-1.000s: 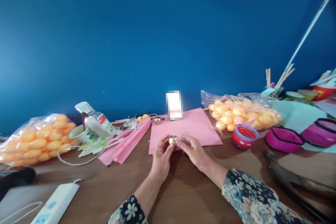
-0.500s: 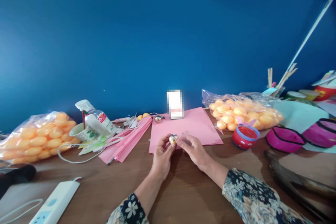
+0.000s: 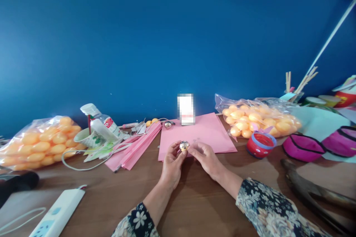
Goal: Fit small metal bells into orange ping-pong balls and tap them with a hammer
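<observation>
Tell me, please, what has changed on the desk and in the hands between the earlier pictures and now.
Nothing has visibly been moved, taken or let go; only the camera's view has shifted slightly. The left hand still holds the shiny ball, with the right hand's fingertips close beside it. The pink paper and red cup stayed put.

Near six o'clock, the left hand (image 3: 172,164) partly hides the shiny, round gold-coloured ball (image 3: 184,144); at eight, the edge crops the long white power strip (image 3: 58,212).
</observation>
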A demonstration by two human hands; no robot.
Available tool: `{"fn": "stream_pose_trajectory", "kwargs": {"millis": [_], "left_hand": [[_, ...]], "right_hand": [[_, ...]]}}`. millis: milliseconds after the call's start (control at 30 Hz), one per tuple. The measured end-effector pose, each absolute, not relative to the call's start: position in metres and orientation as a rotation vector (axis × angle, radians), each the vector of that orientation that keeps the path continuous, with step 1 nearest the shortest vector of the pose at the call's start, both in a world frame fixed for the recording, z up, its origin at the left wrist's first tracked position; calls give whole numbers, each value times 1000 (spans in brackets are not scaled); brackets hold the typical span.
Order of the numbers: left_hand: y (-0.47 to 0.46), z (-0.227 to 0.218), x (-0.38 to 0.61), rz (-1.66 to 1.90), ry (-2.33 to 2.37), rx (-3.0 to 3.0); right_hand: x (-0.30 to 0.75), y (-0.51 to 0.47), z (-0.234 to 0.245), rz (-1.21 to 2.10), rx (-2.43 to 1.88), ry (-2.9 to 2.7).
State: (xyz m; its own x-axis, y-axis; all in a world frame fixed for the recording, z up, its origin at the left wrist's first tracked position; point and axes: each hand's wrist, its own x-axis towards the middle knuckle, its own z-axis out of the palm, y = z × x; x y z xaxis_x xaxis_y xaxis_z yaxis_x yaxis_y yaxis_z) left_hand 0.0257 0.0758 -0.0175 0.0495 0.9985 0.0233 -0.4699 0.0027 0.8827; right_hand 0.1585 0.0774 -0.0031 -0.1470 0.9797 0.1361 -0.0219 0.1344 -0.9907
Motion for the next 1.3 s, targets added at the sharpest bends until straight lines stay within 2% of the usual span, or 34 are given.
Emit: {"fn": "stream_pose_trajectory", "kwargs": {"millis": [1300], "left_hand": [[75, -18, 24, 1391, 858, 930]], "right_hand": [[158, 77, -5, 1173, -1085, -1430]]}}
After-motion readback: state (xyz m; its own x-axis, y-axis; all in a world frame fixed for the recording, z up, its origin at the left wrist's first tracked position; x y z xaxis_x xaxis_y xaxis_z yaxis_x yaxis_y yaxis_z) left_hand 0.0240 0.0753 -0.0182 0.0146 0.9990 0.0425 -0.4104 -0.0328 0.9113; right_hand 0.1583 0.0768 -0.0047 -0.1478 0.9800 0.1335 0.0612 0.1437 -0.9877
